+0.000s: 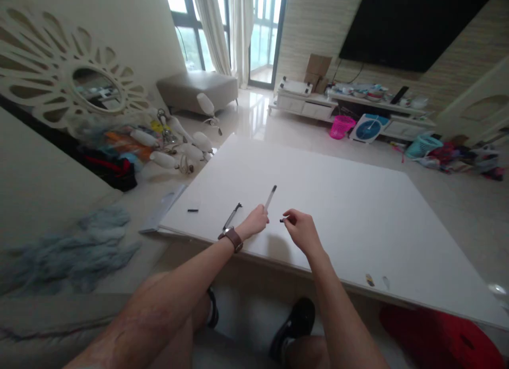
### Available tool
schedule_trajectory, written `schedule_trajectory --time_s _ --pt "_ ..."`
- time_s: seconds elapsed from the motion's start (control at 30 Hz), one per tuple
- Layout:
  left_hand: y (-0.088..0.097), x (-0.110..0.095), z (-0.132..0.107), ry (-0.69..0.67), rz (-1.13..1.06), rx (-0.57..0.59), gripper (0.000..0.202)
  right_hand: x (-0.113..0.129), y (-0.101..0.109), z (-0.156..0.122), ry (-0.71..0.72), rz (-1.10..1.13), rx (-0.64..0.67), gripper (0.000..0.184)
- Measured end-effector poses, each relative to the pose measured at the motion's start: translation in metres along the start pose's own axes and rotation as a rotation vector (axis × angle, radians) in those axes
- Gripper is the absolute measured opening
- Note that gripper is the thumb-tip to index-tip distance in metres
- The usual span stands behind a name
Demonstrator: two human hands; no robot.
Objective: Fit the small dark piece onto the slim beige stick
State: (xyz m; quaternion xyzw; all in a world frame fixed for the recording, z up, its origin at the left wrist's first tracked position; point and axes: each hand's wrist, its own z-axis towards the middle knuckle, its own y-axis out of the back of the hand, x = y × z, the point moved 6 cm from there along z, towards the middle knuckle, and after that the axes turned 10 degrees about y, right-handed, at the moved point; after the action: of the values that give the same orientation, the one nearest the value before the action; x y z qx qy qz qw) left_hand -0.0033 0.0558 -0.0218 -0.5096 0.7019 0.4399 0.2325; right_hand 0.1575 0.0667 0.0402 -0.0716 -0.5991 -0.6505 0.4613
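Gripping a pen-like stick [270, 199], the left hand [256, 221] slants its long body, dark end [274, 189] far and a bit right; the right hand [301, 227] pinches a small black bit [282, 220].

The left hand [255, 220] is closed, its fingers curled into a grip, with the left wrist [243, 231] behind and to the left of them, nearly straight. From there the left forearm [170, 300] slants back to the lower left. Near those fingers but apart from them, the right hand [304, 230] makes a pinch, thumb and index finger pointing left. The right wrist [318, 256] lies behind and to the right of this pinch, and the right forearm [342, 305] runs back toward the body.
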Motion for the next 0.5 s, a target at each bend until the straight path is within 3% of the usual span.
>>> schedule_trajectory --time_s 0.17,0.33,0.5 --pt "-0.021 -0.023 -0.018 0.006 -0.387 0.223 0.024 0.007 0.01 0.004 -0.012 0.058 -0.21 0.013" --pt "-0.025 -0.025 -0.022 0.03 -0.648 0.336 0.032 0.019 0.003 0.006 0.082 0.003 -0.173 0.013" --pt "-0.02 -0.024 -0.018 0.034 -0.771 0.341 0.024 0.035 -0.001 0.005 0.213 -0.005 -0.149 0.013"
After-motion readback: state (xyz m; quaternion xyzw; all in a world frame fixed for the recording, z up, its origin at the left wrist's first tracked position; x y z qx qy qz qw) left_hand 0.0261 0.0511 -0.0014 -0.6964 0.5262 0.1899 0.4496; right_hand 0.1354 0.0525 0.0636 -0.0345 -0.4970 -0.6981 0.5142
